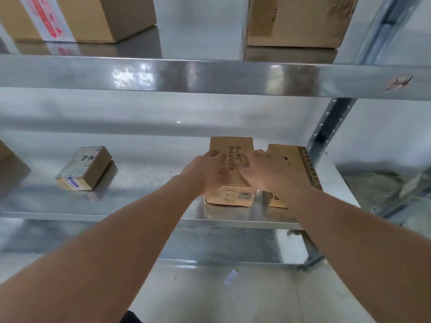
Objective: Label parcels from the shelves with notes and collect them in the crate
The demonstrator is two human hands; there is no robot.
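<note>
A brown cardboard parcel (233, 148) with black printed characters on top stands on the middle metal shelf (144, 206), near its right end. My left hand (205, 173) lies on the parcel's left side, fingers reaching over its top. My right hand (261, 171) lies on its right side, fingers spread across the top. Both hands are blurred. Whether a note is under them is hidden. No crate is in view.
A second brown box (293, 164) with a corrugated edge stands right beside the parcel. A small taped parcel (86, 169) lies further left. Two large cartons (93, 17) (300, 19) sit on the upper shelf. A metal upright (326, 129) stands at right.
</note>
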